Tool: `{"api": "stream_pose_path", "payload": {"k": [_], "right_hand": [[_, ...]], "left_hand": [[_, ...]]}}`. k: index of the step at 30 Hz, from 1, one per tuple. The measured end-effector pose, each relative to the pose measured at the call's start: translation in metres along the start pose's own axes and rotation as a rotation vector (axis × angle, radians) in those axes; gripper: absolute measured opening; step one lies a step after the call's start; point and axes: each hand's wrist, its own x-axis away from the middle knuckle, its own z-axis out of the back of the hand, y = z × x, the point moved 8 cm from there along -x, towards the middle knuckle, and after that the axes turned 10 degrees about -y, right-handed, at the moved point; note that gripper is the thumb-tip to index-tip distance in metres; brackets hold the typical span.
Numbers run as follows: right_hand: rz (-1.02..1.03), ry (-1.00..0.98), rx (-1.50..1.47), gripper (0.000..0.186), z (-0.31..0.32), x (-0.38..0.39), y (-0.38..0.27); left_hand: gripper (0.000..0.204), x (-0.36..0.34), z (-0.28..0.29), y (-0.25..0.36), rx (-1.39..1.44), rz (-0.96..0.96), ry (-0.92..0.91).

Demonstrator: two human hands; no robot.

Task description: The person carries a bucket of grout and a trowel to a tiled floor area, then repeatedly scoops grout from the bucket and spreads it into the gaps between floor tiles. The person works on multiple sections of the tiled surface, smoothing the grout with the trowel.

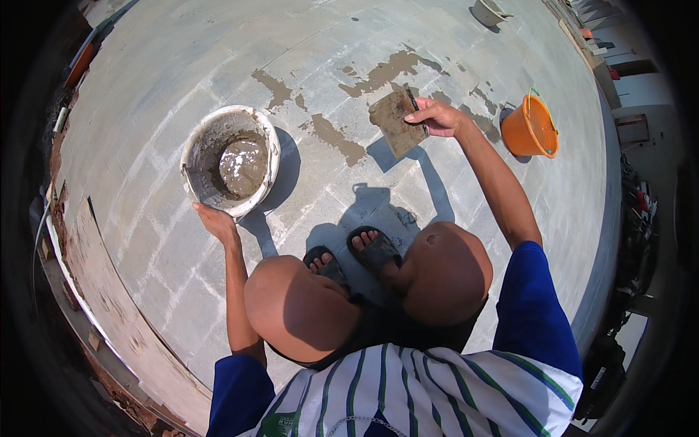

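Observation:
I squat on a grey tiled floor (160, 80). My left hand (217, 221) grips the near rim of a white bucket (271, 146) that holds wet grey mortar (243, 166). My right hand (437, 116) is raised over the tiles and holds a flat rectangular trowel (397, 120) smeared with mortar, its blade tilted. Brown wet mortar patches (335, 138) lie on the tiles between the bucket and the trowel. My knees and sandalled feet (375, 247) are below.
An orange bucket (530, 127) stands to the right of my right hand. A small pale tub (486, 12) sits at the far edge. A low wall edge (116, 306) runs along the left. Dark clutter lies past the floor's right edge.

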Motion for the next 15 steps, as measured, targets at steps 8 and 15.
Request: {"api": "stream_pose_path", "payload": {"k": [8,15], "right_hand": [[0.263,0.720,0.042,0.036,0.094,0.037,0.161],[0.275,0.696,1.305,0.046,0.091,-0.034,0.131]], "left_hand": [[0.070,-0.014,0.009,-0.023,-0.116,0.040,-0.006],[0.076,-0.030,0.029,-0.042,-0.147,0.133,-0.068]]}}
